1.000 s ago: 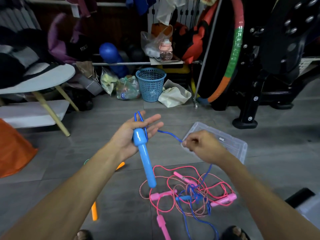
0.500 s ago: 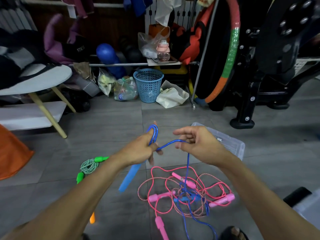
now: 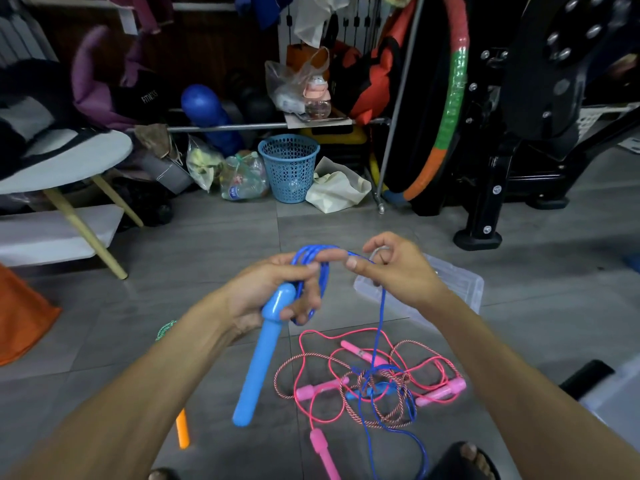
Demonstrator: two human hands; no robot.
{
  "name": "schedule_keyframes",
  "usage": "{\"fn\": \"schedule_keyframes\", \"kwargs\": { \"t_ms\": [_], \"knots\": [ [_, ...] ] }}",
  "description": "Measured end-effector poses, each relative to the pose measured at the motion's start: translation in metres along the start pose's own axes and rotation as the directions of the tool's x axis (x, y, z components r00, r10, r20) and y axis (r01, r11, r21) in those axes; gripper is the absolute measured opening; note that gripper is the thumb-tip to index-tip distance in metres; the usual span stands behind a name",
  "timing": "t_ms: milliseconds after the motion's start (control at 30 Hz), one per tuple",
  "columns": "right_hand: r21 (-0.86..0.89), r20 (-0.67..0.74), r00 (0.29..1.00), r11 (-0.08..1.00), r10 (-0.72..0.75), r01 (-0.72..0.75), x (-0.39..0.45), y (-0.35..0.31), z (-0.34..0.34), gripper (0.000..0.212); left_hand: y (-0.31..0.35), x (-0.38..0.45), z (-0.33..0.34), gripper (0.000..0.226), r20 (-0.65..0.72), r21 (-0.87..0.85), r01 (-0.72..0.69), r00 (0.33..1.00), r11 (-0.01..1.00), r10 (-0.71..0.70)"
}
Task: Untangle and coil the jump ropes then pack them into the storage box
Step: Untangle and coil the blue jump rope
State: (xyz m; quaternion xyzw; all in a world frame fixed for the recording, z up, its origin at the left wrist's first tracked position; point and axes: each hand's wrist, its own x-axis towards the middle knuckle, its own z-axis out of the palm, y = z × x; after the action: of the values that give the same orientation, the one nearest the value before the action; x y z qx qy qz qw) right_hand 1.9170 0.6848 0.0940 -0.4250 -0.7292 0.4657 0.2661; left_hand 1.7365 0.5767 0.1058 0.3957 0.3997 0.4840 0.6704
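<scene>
The left hand (image 3: 273, 296) has its grip curled around the top of a light blue plastic jump-rope handle (image 3: 258, 358), whose long shaft slants down and toward the person from the fist. Several loops of thin blue rope cord (image 3: 313, 268) are wound over this hand's fingers, arching just above the grip and hanging past its far side.

The right hand (image 3: 398, 268) is just beside the left, its thumb and forefinger pinching the same blue cord where it leaves the loops. From that pinch the cord drops straight down to the grey tiled floor (image 3: 207, 244).

Below the right grip lies a tangled heap of jump ropes (image 3: 374, 386): a pink cord, a pink-and-white twisted cord and the rest of the blue one, all crossing each other. Pink plastic handles (image 3: 440, 393) stick out of the heap's sides, and another pink handle (image 3: 323, 452) lies nearer the person.

Behind the right grip, partly hidden by the hand, sits a clear plastic storage box (image 3: 460, 285) on the floor; its contents cannot be made out. Below the left forearm an orange handle (image 3: 182, 431) and a bit of green-and-white cord (image 3: 165, 329) show on the floor.

Far beyond both grips stand a blue perforated plastic basket (image 3: 289, 168) and a red, green and orange hoop (image 3: 446, 109) leaning upright.
</scene>
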Motion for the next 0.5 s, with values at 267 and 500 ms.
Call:
{"fn": "schedule_keyframes", "kwargs": {
  "t_ms": [267,500],
  "knots": [
    [0.061,0.062,0.978,0.977,0.199,-0.203,0.006,0.036,-0.008,0.012,0.013,0.002,-0.02,0.023,-0.422,-0.48,-0.297,0.903,0.825,0.08],
    [-0.001,0.241,0.969,0.998,0.055,-0.056,-0.004,0.006,0.007,0.024,0.009,0.006,-0.028,0.013,-0.525,-0.48,-0.42,0.841,0.771,0.131]
  ]
}}
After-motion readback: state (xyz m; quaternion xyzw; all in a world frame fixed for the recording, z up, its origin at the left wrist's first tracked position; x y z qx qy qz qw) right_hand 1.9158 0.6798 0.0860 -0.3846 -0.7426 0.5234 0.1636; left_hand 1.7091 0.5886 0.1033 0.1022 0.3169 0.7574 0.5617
